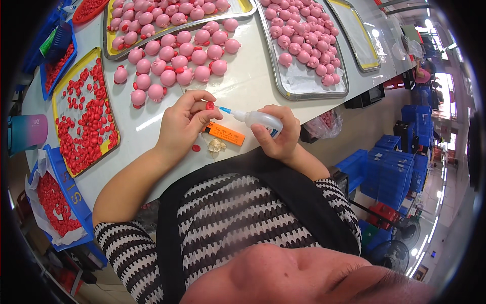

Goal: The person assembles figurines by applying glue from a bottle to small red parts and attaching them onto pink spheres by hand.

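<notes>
Between the thumb and fingers of my left hand (186, 119) is a small red oval piece (210, 105). My right hand (280, 133) grips a white squeeze glue bottle (263, 121), tilted so that its blue nozzle tip (225, 109) points at the red piece, very close to it. Whether the tip touches the piece, I cannot tell. Below my hands an orange lighter (226, 133) lies on the table, beside a small cream-coloured lump (216, 146). A loose red piece (196, 148) rests nearby. Beyond my hands many pink balls (179, 62) stand in rows, several with red parts underneath.
A metal tray (304, 94) of pink balls stands at the far right, another tray (108, 43) at the back. On the left are a yellow-lined tray (114, 144) of red pieces, blue bins (63, 162) and a teal-purple cup (30, 130). Blue crates (390, 169) stack off the table's right side.
</notes>
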`<state>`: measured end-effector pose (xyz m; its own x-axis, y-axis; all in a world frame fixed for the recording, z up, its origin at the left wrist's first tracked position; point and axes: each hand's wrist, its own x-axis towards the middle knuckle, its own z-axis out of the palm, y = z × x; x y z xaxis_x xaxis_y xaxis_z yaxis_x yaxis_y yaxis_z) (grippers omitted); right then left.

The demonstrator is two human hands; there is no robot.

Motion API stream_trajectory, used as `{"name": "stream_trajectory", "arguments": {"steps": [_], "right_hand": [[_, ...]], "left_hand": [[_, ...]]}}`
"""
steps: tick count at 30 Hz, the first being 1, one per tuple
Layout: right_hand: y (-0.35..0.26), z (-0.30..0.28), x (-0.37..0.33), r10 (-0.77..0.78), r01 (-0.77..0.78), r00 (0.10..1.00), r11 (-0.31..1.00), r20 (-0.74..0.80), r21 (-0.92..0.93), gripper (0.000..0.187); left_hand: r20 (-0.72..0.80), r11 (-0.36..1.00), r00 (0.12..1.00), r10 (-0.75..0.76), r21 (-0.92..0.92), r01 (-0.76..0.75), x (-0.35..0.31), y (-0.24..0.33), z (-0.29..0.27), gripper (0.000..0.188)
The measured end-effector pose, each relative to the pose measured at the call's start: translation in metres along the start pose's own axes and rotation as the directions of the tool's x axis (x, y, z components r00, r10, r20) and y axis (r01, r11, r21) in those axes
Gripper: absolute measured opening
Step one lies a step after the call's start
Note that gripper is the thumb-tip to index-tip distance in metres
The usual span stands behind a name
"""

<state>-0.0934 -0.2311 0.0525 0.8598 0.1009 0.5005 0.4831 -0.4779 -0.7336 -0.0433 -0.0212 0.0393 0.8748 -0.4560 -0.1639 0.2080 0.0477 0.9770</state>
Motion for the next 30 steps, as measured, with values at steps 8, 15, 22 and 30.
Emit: {"name": "stream_trajectory", "arguments": {"steps": [8,15,22,30], "right_hand": [[0.004,0.002,-0.001,-0.018,0.018,1.000,0.999,-0.011,-0.037,0.027],[0.004,0.000,0.000,0.064,-0.066,0.997,0.997,0.038,0.049,0.024],[0.004,-0.007,0.002,0.124,-0.132,0.988,0.987,0.091,0.093,0.022],[0.005,-0.006,0.002,0.037,-0.038,0.998,0.999,0.051,0.030,0.022]], "left_hand": [[0.014,1.000,1.000,-0.002,0.025,0.002,0.002,-0.003,0.000,0.018],[0.006,0.997,1.000,0.023,0.077,-0.024,0.003,-0.006,0.000,0.018],[0.006,0.950,0.976,0.220,0.225,-0.215,0.005,-0.009,0.000,0.018],[0.041,0.841,0.917,0.398,0.382,-0.382,0.006,-0.010,0.002,0.019]]}}
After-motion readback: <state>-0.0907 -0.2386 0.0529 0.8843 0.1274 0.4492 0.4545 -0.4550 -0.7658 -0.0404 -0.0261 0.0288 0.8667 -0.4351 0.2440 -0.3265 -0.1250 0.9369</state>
